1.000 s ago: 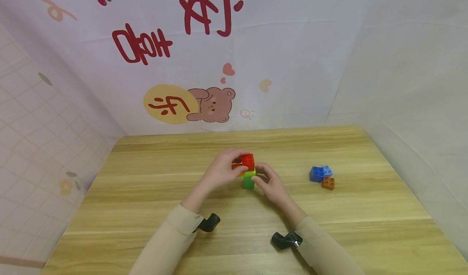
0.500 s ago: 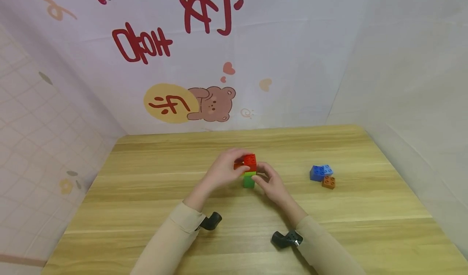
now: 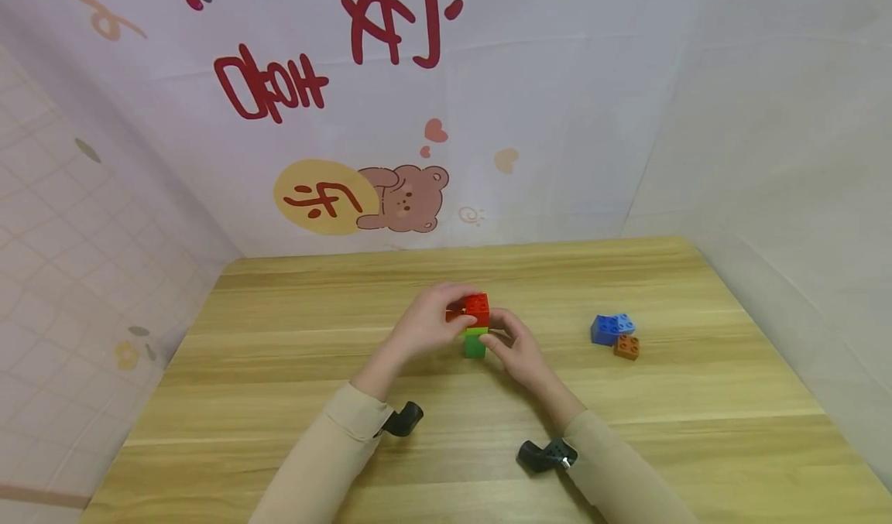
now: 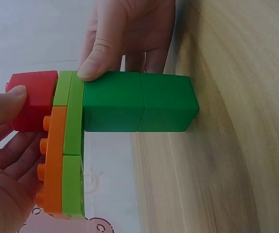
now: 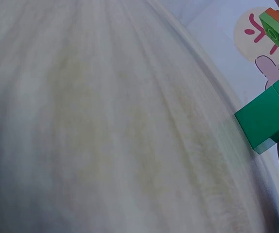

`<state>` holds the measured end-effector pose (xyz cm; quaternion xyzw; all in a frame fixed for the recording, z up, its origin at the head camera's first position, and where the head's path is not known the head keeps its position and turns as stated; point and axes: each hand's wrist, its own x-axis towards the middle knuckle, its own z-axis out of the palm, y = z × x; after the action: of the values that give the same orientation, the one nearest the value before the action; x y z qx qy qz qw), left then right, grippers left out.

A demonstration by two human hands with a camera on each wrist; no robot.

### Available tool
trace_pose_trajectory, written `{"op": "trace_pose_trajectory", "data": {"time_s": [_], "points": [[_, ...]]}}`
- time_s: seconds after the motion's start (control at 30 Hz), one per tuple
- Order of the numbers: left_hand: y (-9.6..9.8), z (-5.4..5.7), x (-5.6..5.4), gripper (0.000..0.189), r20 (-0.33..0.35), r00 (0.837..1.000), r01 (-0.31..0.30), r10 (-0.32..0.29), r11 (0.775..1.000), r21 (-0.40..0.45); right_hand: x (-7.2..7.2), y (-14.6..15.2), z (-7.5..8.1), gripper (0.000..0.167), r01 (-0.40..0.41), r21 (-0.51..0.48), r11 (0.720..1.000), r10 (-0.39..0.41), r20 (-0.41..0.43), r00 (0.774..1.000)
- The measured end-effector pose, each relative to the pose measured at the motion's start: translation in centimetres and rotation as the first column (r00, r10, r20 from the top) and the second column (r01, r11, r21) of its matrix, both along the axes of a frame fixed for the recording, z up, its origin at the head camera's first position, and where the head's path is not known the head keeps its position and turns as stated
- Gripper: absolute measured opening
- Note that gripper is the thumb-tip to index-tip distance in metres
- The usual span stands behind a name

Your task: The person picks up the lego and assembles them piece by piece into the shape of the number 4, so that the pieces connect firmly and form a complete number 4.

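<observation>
A person's left hand (image 3: 428, 323) grips a red building block (image 3: 477, 309) at the top of a block structure, thumb on the near side and fingers wrapped around behind. The right hand (image 3: 521, 354) holds the same structure lower down from the right, its thumb pressed where the lime-green blocks (image 4: 73, 121) meet the upper of two dark green blocks (image 4: 139, 102). The dark green pair forms the column's lower part, one atop the other, near the middle of the wooden table (image 3: 279, 400); whether its base touches the tabletop cannot be told. Above the pair, the lime-green layer juts out toward the person's left, with an orange block (image 4: 55, 162) lying along its top, studs up. The red block sits above a small lime-green piece beside the orange one; how firmly it is seated is unclear. Well apart on the right, a dark blue block (image 3: 605, 330), a light blue block (image 3: 625, 323) and an orange-brown block (image 3: 626, 347) lie clustered close together. Behind the table hangs a white cloth (image 3: 557, 121) printed with a bear.
</observation>
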<state>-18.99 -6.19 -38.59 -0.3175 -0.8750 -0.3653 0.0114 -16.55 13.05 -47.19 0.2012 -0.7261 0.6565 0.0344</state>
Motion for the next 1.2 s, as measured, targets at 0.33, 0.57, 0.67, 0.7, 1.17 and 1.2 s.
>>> {"op": "trace_pose_trajectory", "data": {"time_s": [0.33, 0.57, 0.67, 0.7, 1.17, 1.2], "points": [[-0.01, -0.17, -0.12, 0.037, 0.004, 1.000, -0.008, 0.008, 1.000, -0.004, 0.07, 0.00, 0.07, 0.032, 0.000, 0.009, 1.000, 0.000, -0.008, 1.000], [-0.04, -0.22, -0.08, 0.037, -0.002, 1.000, -0.015, 0.015, 1.000, 0.015, 0.14, -0.04, 0.13, 0.032, -0.003, 0.009, 1.000, 0.003, 0.005, 1.000], [-0.06, -0.20, -0.07, 0.037, -0.009, 1.000, -0.020, 0.020, 1.000, 0.008, 0.18, -0.08, 0.10, 0.032, -0.005, 0.009, 1.000, 0.005, 0.009, 1.000], [-0.05, -0.20, -0.06, 0.037, -0.010, 1.000, -0.021, 0.021, 1.000, 0.007, 0.19, -0.09, 0.06, 0.033, -0.005, 0.010, 1.000, 0.005, 0.010, 1.000], [-0.07, -0.61, 0.16, 0.039, -0.009, 1.000, -0.021, 0.022, 0.998, 0.063, 0.11, -0.14, 0.04, 0.031, 0.006, 0.007, 1.000, -0.006, 0.009, 1.000], [-0.09, -0.68, 0.16, 0.039, -0.012, 1.000, -0.020, 0.021, 0.997, 0.068, 0.11, -0.15, 0.07, 0.031, 0.005, 0.005, 1.000, -0.005, 0.008, 1.000]]}}
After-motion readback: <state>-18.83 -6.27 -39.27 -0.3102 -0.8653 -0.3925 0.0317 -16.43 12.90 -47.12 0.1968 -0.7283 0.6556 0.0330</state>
